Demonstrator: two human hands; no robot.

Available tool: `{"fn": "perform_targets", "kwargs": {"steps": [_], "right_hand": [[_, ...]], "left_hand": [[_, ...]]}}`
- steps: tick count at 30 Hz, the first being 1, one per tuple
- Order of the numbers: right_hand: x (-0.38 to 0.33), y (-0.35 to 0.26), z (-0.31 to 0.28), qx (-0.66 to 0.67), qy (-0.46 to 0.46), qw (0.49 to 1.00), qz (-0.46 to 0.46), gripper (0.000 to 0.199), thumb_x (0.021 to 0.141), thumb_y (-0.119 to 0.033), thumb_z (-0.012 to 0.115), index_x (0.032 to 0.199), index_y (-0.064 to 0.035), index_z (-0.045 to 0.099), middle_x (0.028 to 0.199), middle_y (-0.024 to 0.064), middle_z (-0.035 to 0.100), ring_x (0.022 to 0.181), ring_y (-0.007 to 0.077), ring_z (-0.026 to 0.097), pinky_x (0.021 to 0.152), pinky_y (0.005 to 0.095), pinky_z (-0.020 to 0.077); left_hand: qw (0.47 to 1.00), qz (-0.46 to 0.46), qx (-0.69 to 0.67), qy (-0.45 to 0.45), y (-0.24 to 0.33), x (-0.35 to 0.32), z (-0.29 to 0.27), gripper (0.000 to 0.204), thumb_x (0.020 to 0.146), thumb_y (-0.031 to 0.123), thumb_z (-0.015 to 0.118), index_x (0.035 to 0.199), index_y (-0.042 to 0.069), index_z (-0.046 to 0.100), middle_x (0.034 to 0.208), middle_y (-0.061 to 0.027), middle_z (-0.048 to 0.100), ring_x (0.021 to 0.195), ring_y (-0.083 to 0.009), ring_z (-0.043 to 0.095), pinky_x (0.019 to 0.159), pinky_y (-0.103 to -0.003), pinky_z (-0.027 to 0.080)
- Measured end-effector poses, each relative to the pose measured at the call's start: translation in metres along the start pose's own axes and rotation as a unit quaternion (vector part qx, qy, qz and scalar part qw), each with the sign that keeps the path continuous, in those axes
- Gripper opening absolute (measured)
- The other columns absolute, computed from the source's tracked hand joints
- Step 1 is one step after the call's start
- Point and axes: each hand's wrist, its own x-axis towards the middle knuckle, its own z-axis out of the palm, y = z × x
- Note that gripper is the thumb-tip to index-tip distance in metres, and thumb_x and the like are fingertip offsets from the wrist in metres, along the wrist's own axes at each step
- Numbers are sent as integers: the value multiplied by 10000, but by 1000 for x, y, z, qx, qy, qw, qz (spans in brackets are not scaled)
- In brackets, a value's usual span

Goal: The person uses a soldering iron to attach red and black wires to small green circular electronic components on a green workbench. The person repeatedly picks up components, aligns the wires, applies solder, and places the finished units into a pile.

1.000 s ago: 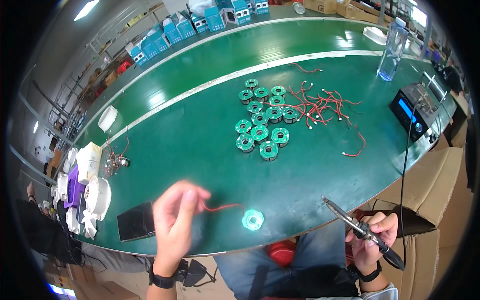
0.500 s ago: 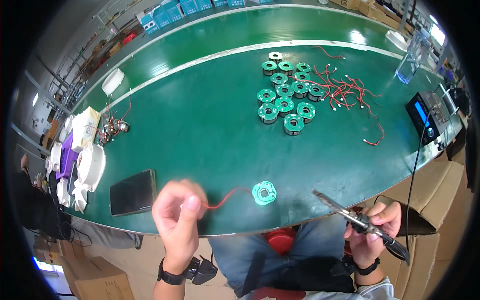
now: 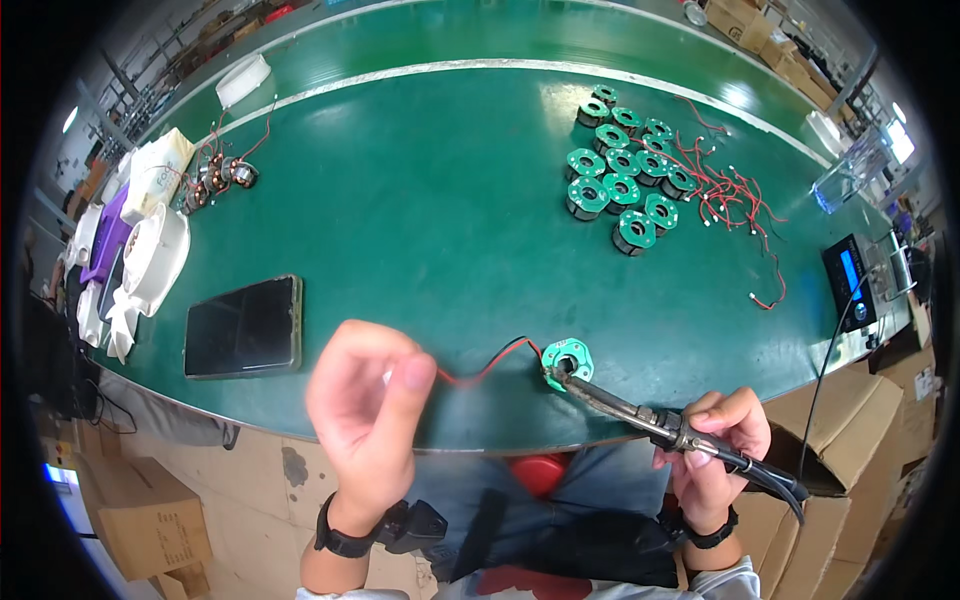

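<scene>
Near the table's front edge lies a round green circuit board (image 3: 575, 356) with a hole in its middle. My right hand (image 3: 715, 440) is closed around a soldering iron (image 3: 630, 412), whose tip reaches the board's lower left side. A red and black wire (image 3: 492, 366) runs left from the board to my left hand (image 3: 370, 405). The fingers of my left hand are pinched on the wire's end, where a bit of white shows. Whether the tip touches the board or hovers just over it is hard to tell.
Several coils with green boards (image 3: 620, 188) stand at the back right, beside a tangle of red wires (image 3: 735, 190). A soldering station (image 3: 852, 285) sits at the right edge. To the left lie a black phone (image 3: 243, 328), small copper-wound parts (image 3: 220, 177) and a white dish (image 3: 160, 260).
The soldering iron has moved left, from clear of the board to its lower left side. My left hand still pinches the wire. The whole view has shifted somewhat.
</scene>
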Motion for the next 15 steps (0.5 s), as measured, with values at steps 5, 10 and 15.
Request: {"fn": "perform_targets", "kwargs": {"steps": [5,10,15], "right_hand": [[0,0,2,-3,12,1000,0,224,740,-61,648,847,1,462,714,120,554,572,148,569,537,249,489],[0,1,3,-5,17,1000,-4,235,738,-77,659,840,1,462,704,117,554,570,146,568,526,247,488],[-1,1,4,-2,18,1000,2,242,737,-83,668,837,-1,463,702,115,554,566,143,565,515,245,486]], "left_hand": [[1000,11,-11,-4,0,0,1,70,816,-2,573,822,10,504,736,-12,510,648,-59,409,578,-197,332],[999,29,-21,-10,-2,1,-1,75,809,-11,580,830,5,509,745,-20,525,655,-61,426,574,-197,333],[999,31,-16,-3,-2,1,1,76,803,-10,591,830,6,521,741,-22,535,648,-58,428,562,-195,328]]}}
